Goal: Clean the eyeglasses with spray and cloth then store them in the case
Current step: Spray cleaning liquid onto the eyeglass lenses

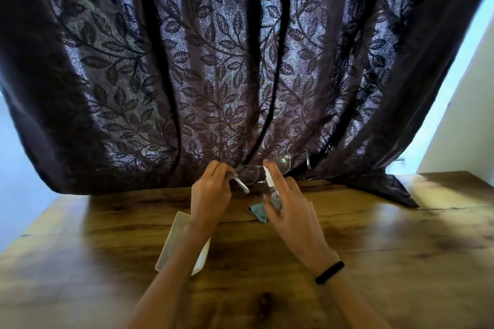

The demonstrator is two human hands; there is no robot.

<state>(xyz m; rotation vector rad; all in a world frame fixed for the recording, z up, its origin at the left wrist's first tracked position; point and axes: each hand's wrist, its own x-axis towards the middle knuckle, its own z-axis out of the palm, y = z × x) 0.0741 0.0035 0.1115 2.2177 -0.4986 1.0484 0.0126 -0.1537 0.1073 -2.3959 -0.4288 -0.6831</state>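
My left hand [211,195] grips the eyeglasses [267,168] by the left hinge and holds them up in front of the curtain, lenses facing me. My right hand [291,211] is wrapped around a small clear spray bottle [274,195] with a white nozzle, forefinger on top, the nozzle close to the lenses. A blue-grey cloth [258,212] lies crumpled on the table just below the hands. The white glasses case [176,238] lies open on the table under my left forearm, partly hidden by it.
A wooden table [374,248] spreads to both sides. A dark leaf-patterned curtain [213,61] hangs right behind the hands, its hem resting on the table's back edge. I wear a black band [329,272] on my right wrist.
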